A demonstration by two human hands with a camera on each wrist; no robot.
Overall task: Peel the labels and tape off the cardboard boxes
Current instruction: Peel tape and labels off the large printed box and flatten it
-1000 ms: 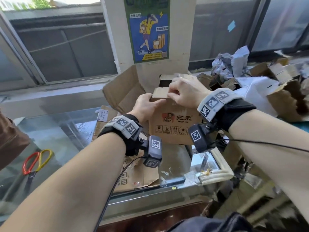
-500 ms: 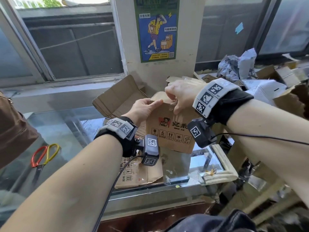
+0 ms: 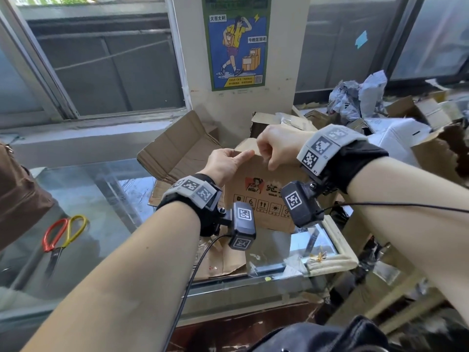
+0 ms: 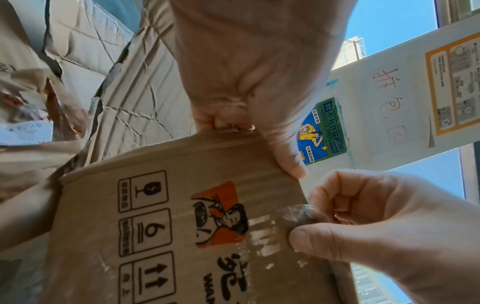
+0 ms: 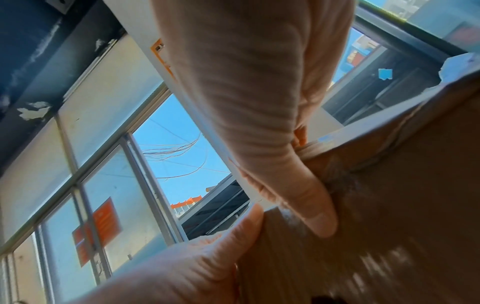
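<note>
A brown cardboard box (image 3: 264,199) with a red-orange logo and black handling icons is held upright over the glass table. My left hand (image 3: 241,154) grips its top left edge, thumb on the printed face. My right hand (image 3: 269,158) is curled at the top edge just to the right. In the left wrist view, the right hand (image 4: 298,226) pinches the lifted end of a clear tape strip (image 4: 262,230) that runs beside the logo on the box (image 4: 168,236). In the right wrist view my right thumb (image 5: 311,216) lies on the box face.
Red and yellow scissors (image 3: 63,232) lie on the glass table (image 3: 114,212) at the left. Flattened cardboard (image 3: 177,153) leans behind the box, and another sheet (image 3: 223,260) lies under it. Boxes and crumpled wrapping (image 3: 360,97) are piled at the right.
My right hand has moved from lying over the box top to a curled pinch at the front top edge. The left hand keeps its grip on the left edge.
</note>
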